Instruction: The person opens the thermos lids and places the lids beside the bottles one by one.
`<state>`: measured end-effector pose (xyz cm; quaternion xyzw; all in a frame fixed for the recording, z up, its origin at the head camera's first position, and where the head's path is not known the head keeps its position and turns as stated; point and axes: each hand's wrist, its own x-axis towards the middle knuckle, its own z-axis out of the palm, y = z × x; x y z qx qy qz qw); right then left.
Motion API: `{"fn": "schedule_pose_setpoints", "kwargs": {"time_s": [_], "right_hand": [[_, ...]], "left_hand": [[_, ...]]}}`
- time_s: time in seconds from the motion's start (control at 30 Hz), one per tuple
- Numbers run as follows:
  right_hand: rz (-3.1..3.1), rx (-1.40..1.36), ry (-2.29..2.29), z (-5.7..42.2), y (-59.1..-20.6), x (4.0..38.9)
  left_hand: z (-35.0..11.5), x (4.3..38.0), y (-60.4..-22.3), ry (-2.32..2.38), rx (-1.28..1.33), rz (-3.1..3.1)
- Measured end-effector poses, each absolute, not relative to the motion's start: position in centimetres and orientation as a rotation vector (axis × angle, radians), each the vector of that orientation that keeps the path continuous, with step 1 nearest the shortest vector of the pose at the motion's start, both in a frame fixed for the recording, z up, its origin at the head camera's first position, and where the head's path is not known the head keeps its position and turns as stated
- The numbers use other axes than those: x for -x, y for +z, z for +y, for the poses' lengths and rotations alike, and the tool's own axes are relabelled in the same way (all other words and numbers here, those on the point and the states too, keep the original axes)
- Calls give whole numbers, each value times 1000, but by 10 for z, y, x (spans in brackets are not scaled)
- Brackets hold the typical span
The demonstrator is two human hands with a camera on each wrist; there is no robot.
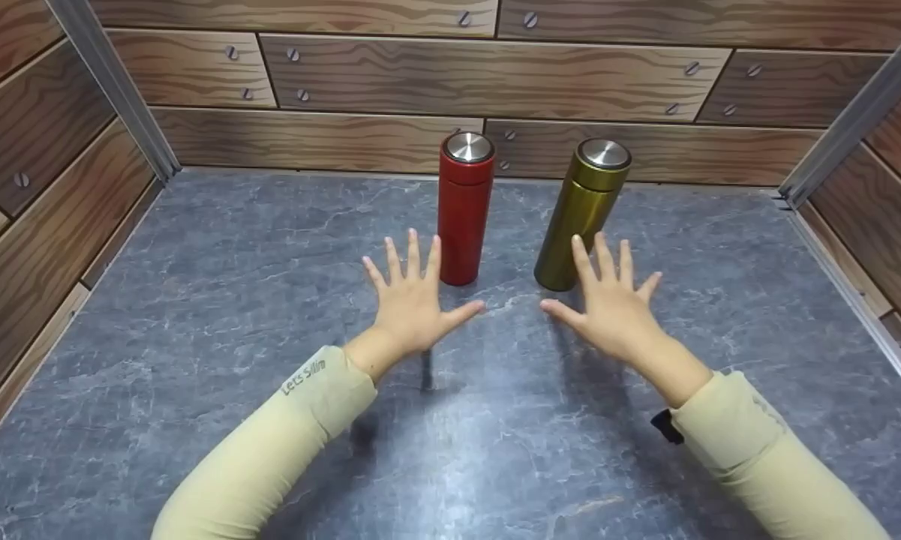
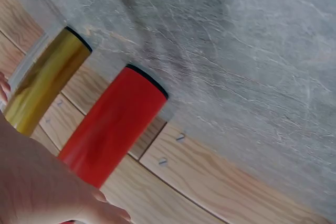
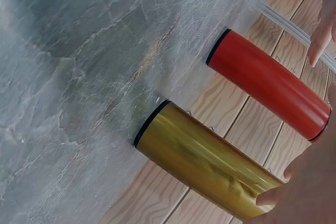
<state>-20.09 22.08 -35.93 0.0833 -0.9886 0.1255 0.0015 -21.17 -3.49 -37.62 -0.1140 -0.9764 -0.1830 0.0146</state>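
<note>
A red thermos flask (image 1: 465, 217) with a silver lid stands upright on the grey marbled table. To its right stands a gold-green thermos flask (image 1: 581, 217) of the same shape. My left hand (image 1: 411, 311) is held out palm down, fingers spread, just in front of the red flask, and holds nothing. Likewise spread and holding nothing, my right hand (image 1: 617, 315) hovers before the gold-green flask, its fingers overlapping that flask in the head view. Both flasks, the red one (image 2: 118, 121) and the gold-green one (image 3: 199, 156), also appear in the wrist views, partly hidden by the hands.
A wood-plank patterned wall (image 1: 420, 79) rises close behind the flasks. Similar side walls meet it at grey metal corner posts (image 1: 124, 90). The marbled table surface (image 1: 232, 300) extends around the hands. A small black object (image 1: 668, 427) shows at the right sleeve's cuff.
</note>
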Motion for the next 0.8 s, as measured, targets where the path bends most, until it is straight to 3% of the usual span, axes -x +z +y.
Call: {"fn": "schedule_pose_setpoints", "kwargs": {"time_s": [0.8], "right_hand": [[-3083,-266,385,222,-354,195]], "left_hand": [[-33,260,-369,-1019,74,-3003]]}}
